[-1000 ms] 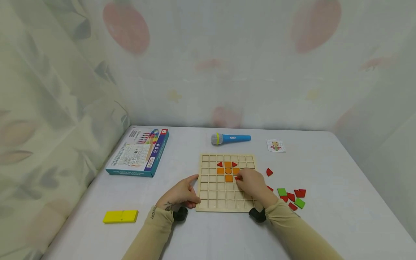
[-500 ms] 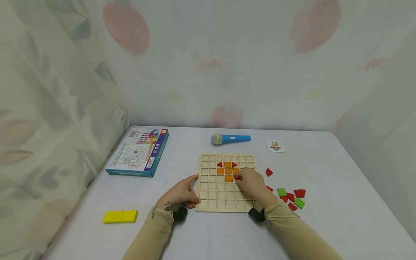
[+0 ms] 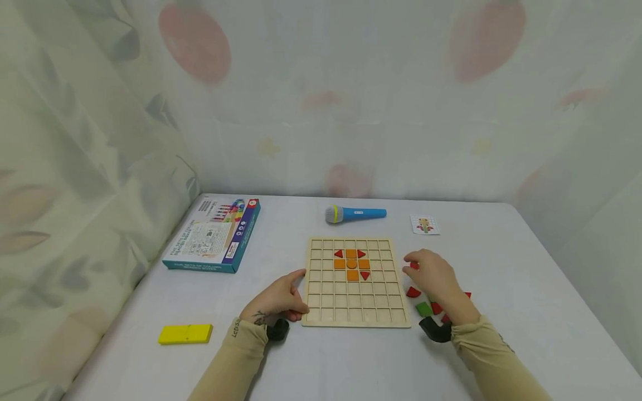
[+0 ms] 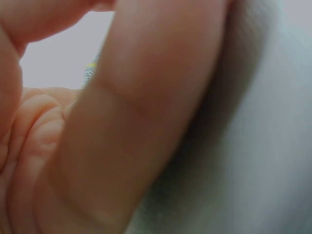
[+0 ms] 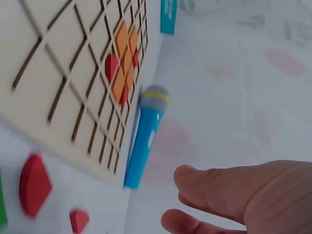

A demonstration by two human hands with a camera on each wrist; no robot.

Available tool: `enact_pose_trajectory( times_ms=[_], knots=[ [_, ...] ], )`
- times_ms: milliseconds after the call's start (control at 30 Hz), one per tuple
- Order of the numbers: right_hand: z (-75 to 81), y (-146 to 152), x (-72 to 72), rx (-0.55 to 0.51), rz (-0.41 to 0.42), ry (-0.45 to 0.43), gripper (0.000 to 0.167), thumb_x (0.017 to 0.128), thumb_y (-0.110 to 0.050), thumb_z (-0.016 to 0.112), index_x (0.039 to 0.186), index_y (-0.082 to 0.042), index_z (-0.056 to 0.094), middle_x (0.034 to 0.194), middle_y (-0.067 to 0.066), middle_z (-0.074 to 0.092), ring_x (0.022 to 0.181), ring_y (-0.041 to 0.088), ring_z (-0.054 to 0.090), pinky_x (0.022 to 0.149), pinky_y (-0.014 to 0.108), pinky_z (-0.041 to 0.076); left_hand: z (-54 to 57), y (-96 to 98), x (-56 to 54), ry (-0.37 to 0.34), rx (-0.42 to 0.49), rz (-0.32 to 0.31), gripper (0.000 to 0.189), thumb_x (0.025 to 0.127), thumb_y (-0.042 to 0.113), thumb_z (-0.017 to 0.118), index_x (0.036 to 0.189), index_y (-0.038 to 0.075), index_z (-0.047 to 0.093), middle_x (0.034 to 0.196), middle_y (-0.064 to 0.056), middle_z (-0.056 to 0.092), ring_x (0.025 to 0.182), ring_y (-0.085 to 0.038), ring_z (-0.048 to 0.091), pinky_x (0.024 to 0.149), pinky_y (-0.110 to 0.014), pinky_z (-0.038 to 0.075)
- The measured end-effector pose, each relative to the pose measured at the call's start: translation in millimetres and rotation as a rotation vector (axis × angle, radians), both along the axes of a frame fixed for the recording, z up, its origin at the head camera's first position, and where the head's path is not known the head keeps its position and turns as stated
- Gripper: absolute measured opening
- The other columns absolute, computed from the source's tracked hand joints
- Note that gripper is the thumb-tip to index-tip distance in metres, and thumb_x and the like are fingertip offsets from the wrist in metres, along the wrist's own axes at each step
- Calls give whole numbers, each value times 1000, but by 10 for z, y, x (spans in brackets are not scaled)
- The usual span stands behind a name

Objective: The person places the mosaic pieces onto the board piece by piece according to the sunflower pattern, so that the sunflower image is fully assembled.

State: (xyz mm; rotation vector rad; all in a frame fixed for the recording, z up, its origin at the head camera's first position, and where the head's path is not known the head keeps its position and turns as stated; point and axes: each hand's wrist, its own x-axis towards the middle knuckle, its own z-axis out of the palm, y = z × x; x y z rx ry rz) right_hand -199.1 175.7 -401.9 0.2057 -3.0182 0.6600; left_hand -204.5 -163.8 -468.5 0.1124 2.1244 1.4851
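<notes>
A wooden grid board lies mid-table, holding several orange pieces in a cross around an orange round one. Red pieces sit at three of the cross's corners, including a red triangle-like piece at lower right. Along the board's left edge, my left hand rests with index finger and thumb spread against it; its wrist view is mostly filled by a blurred finger. My right hand hovers right of the board, thumb and index apart with nothing between them. A red piece lies beneath its fingertips.
Loose red pieces and a green square lie right of the board, partly hidden by the right hand. Behind it are a toy microphone and a pattern card. A flat box and yellow block are left.
My right hand has let go of a red piece, which now sits in a board cell, and has moved right over the loose pieces. My left hand stays at the edge.
</notes>
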Motion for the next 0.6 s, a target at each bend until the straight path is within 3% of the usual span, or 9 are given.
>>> enact_pose_trajectory(
  times_ms=[267, 433, 600],
  knots=[
    [-4, 558, 111, 50, -118, -151, 32, 85, -11, 62, 114, 2, 62, 110, 26, 59, 95, 38, 56, 73, 48, 51, 29, 18, 14, 4, -28, -5, 100, 68, -1, 75, 148, 9, 18, 64, -7, 59, 47, -11, 57, 47, -25, 52],
    [-96, 847, 170, 65, -139, -252, 32, 83, -5, 58, 113, 3, 61, 111, 29, 57, 92, 38, 56, 67, 44, 51, 49, 20, 12, -4, -36, -6, 99, 68, -1, 75, 148, 10, 18, 64, -7, 59, 47, -12, 57, 47, -26, 52],
    [-185, 1025, 216, 73, -164, -294, 33, 78, 1, 53, 110, 3, 62, 109, 31, 55, 89, 37, 55, 62, 39, 49, 42, 16, 0, 0, -28, -11, 100, 68, -1, 75, 148, 11, 18, 65, -8, 60, 47, -12, 57, 46, -26, 52]
  ],
)
